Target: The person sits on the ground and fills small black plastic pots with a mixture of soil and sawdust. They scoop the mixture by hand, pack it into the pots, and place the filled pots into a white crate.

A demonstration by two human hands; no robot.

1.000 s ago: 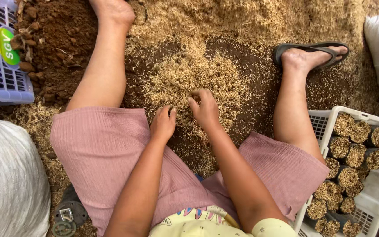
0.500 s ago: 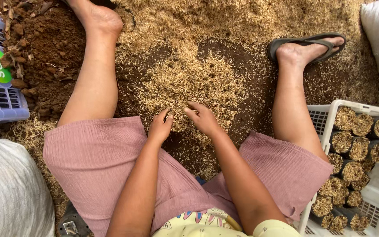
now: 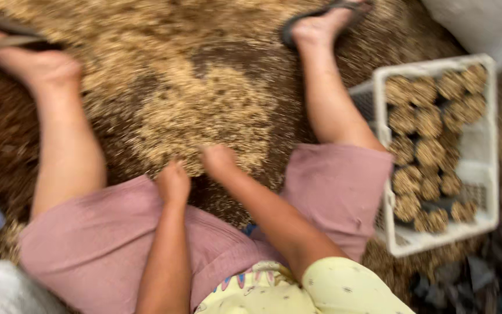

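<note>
One white slatted plastic crate (image 3: 486, 174) held approx. 18 round tan bundles (image 3: 428, 152). Left hand (image 3: 174, 181) & right hand (image 3: 219, 161) touched pale straw-like chaff heap (image 3: 204, 110); blur, can't tell grip.

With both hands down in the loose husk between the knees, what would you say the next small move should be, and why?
Probably draw both hands inward to scoop up a handful. The left hand and right hand lie close together at the near edge of the pale husk pile, fingers curled into it, though the blurred frame hides their grip. The white crate at the right already holds round packed plugs.
</note>
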